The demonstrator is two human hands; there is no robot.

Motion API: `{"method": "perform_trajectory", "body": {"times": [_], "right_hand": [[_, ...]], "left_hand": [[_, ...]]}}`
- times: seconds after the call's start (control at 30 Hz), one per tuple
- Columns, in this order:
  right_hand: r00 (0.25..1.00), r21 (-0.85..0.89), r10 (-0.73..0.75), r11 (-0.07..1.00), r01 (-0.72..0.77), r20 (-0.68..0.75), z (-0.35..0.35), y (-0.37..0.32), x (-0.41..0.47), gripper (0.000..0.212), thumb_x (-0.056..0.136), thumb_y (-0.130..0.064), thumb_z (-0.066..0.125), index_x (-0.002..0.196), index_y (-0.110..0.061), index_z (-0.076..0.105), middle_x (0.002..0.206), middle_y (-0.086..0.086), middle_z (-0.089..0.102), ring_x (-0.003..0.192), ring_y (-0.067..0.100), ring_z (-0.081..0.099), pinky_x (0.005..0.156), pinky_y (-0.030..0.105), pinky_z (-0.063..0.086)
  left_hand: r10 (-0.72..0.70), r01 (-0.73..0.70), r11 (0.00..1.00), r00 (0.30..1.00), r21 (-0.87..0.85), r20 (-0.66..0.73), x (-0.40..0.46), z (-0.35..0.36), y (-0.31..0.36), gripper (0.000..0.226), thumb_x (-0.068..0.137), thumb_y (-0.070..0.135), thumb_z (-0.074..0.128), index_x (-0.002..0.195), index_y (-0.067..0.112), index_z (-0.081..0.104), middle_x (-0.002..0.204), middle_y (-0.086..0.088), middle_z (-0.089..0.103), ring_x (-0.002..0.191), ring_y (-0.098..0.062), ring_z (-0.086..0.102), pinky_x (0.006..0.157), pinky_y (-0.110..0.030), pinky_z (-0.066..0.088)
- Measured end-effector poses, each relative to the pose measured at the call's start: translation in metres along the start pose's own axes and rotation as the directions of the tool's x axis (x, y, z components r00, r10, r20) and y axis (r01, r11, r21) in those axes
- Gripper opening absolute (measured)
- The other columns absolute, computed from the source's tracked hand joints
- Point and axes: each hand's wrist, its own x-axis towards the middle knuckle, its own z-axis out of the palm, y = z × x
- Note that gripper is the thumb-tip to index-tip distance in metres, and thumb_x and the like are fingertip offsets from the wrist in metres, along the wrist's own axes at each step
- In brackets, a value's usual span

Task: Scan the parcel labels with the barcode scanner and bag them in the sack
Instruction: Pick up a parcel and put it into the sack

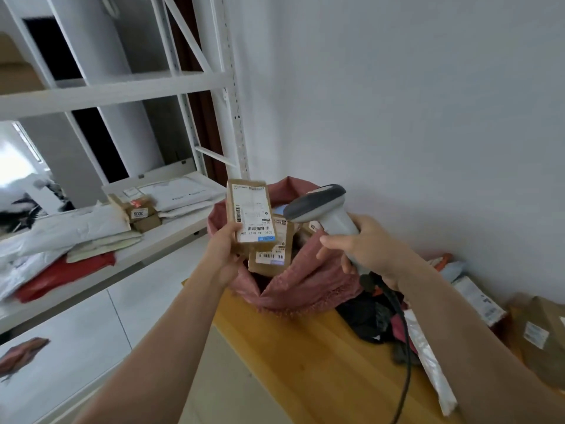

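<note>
Firmly gripped: parcel (251, 214) left, scanner (324, 214) right.

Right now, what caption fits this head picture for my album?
Left hand holds a parcel over the sack; right hand aims the scanner.

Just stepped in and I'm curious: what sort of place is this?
Probably a small parcel sorting room: a white shelving rack stacked with mailers, a pink sack of labelled boxes, and a barcode scanner held over a cardboard parcel.
</note>
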Motion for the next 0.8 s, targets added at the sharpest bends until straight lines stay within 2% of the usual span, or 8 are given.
{"method": "perform_trajectory", "body": {"times": [0.1,0.2,0.3,0.4,0.47,0.57,0.8], "right_hand": [[1.000,0.009,0.005,1.000,-0.005,0.025,0.000,-0.006,-0.003,0.012,0.091,-0.020,0.064,0.101,-0.013,0.063,0.074,0.005,0.074,0.044,0.013,0.051,0.047,0.026,0.044],[1.000,0.037,0.015,0.999,-0.015,0.014,-0.004,-0.010,-0.007,0.008,0.091,-0.016,0.063,0.096,-0.010,0.063,0.061,0.002,0.067,0.043,0.012,0.049,0.046,0.025,0.042],[1.000,0.072,0.020,0.997,-0.021,0.013,-0.010,-0.013,-0.013,0.003,0.091,-0.013,0.062,0.089,-0.011,0.061,0.056,0.000,0.060,0.042,0.011,0.047,0.044,0.023,0.039],[1.000,0.063,0.007,0.998,-0.008,0.029,-0.017,-0.020,-0.019,0.010,0.090,-0.011,0.062,0.080,-0.011,0.059,0.054,0.000,0.057,0.040,0.010,0.046,0.043,0.023,0.039],[0.999,0.053,-0.001,0.999,-0.001,0.032,-0.022,-0.022,-0.023,0.016,0.090,-0.012,0.062,0.075,-0.012,0.057,0.051,-0.002,0.055,0.039,0.009,0.045,0.043,0.022,0.039],[1.000,0.065,0.002,0.998,-0.003,0.030,-0.029,-0.023,-0.029,0.012,0.090,-0.013,0.063,0.081,-0.012,0.055,0.053,-0.002,0.054,0.041,0.009,0.045,0.044,0.021,0.039],[0.998,0.064,0.022,0.998,-0.025,0.051,-0.046,-0.021,-0.042,0.008,0.089,-0.010,0.061,0.084,-0.012,0.056,0.056,-0.001,0.052,0.043,0.010,0.044,0.045,0.023,0.038]], "left_hand": [[0.015,-0.016,0.998,1.000,-0.060,-0.021,-0.001,0.003,-0.001,0.022,0.093,0.012,0.054,0.113,0.018,0.061,0.096,0.000,0.071,0.078,-0.010,0.066,0.059,-0.024,0.044],[0.018,-0.019,0.988,1.000,-0.154,-0.006,-0.001,0.006,-0.001,0.029,0.093,0.007,0.054,0.121,0.015,0.057,0.105,-0.005,0.069,0.085,-0.015,0.065,0.061,-0.026,0.050],[0.031,-0.022,0.970,0.999,-0.243,0.033,-0.002,0.012,-0.001,0.025,0.093,0.002,0.053,0.113,0.015,0.061,0.108,-0.008,0.069,0.092,-0.021,0.068,0.055,-0.025,0.056],[0.032,-0.017,0.962,0.998,-0.274,0.050,-0.001,0.019,-0.003,0.025,0.093,-0.001,0.053,0.105,0.019,0.062,0.113,-0.012,0.068,0.102,-0.027,0.065,0.055,-0.030,0.057],[0.017,0.001,0.959,0.998,-0.284,0.062,0.001,0.023,-0.005,0.030,0.092,-0.002,0.052,0.111,0.018,0.062,0.121,-0.014,0.066,0.111,-0.031,0.062,0.064,-0.035,0.059],[-0.005,0.023,0.960,0.998,-0.278,0.065,0.003,0.026,-0.007,0.043,0.093,0.000,0.053,0.132,0.015,0.055,0.128,-0.014,0.063,0.117,-0.033,0.059,0.081,-0.042,0.056],[-0.025,0.024,0.969,1.000,-0.247,0.000,0.010,0.026,-0.016,0.042,0.092,0.001,0.052,0.130,0.017,0.054,0.126,-0.013,0.062,0.111,-0.032,0.062,0.068,-0.043,0.057]]}}
